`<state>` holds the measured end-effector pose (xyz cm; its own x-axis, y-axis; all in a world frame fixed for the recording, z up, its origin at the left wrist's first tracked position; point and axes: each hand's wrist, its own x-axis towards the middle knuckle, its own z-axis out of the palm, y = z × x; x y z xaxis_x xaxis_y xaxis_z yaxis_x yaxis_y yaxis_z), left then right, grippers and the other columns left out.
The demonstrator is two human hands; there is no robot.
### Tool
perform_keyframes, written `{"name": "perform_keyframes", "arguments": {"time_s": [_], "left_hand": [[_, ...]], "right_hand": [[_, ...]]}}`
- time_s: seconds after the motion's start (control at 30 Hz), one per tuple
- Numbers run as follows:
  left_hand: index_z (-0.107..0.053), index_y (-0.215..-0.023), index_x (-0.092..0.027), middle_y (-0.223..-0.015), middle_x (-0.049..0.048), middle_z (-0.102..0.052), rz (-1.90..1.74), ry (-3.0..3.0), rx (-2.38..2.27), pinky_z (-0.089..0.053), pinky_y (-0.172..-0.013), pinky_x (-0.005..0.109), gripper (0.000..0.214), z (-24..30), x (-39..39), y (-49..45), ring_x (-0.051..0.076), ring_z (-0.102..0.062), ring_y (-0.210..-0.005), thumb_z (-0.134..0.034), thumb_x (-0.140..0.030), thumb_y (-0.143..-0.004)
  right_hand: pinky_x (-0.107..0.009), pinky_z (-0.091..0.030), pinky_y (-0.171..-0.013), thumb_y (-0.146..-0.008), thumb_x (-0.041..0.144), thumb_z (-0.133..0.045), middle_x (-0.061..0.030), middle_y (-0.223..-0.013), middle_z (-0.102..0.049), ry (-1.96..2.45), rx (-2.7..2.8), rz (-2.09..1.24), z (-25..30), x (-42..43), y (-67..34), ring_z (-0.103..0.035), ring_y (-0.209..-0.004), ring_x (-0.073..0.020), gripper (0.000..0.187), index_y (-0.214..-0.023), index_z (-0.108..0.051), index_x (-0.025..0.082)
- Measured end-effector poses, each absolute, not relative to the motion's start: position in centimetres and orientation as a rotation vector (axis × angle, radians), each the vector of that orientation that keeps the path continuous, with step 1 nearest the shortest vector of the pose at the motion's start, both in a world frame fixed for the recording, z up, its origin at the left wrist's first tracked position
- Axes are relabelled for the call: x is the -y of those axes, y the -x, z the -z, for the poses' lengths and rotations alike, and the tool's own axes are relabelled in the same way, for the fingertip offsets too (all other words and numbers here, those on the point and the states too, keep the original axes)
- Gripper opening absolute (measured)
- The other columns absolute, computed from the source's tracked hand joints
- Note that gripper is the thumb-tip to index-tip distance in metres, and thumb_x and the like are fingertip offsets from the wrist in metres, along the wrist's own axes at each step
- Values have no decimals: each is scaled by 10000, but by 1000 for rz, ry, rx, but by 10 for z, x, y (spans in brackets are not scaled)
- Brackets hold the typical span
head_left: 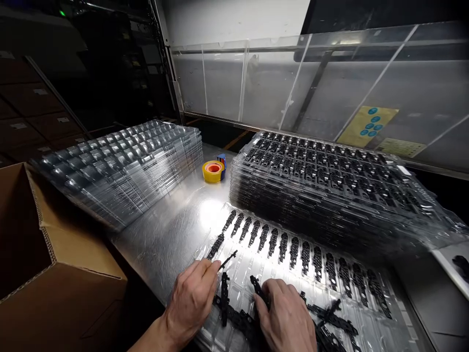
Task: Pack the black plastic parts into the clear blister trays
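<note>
My left hand (196, 293) pinches a slim black plastic part (230, 259) above the near left of a clear blister tray (242, 266). Lower right, my right hand (284, 313) closes its fingers on another black plastic part (256, 283). The tray's far row is filled with such parts, and one more part (215, 246) sits at the left start of the row before it. Loose black parts (240, 320) lie in a jumble on the near side of the tray, between and beside my hands. My right fingertips are partly hidden.
A tall stack of filled clear trays (322, 195) stands behind at the right. Stacked clear trays without black parts (146, 171) stand at the left. A yellow tape roll (213, 172) lies between them on the metal table (161, 239). An open cardboard box (76, 244) is at the left edge.
</note>
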<state>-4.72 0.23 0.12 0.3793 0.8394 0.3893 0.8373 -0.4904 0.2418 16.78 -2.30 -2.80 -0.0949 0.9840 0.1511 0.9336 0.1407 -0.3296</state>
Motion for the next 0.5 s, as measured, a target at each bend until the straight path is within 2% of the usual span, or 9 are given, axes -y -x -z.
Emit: {"name": "perform_keyframes", "arguments": {"time_s": [0.17,0.3,0.4,0.5], "left_hand": [[-569,-759,-158,-726,44,-558,-553,-2890,-1687,-433,-539,243,300,1,-21,45,142,-506,-587,-353,20,-867],[-580,-777,-144,-729,54,-552,-543,-2981,-1646,-452,-572,271,271,4,-27,37,166,-513,-631,-378,13,-868],[-595,-809,-122,-706,46,-530,-705,-2983,-1703,-444,-564,283,225,5,-25,34,167,-487,-615,-421,12,-860],[-601,-778,-113,-707,54,-531,-655,-3009,-1703,-457,-564,294,231,6,-24,33,175,-487,-625,-430,27,-843]], "right_hand": [[-288,-436,-575,-897,467,-468,-13,-694,-620,1844,1765,-510,13,25,-164,-591,-623,-190,250,-805,-578,262],[-240,-451,-541,-865,520,-519,0,-724,-644,1742,1511,-691,-1,20,-160,-588,-551,-147,342,-1063,-619,261],[-231,-445,-518,-856,529,-531,-4,-730,-642,1685,1416,-818,-9,12,-152,-587,-559,-145,399,-1116,-621,240],[-232,-434,-499,-887,453,-504,-12,-756,-655,1645,1404,-965,-11,-1,-140,-589,-566,-145,387,-1165,-601,200]]}}
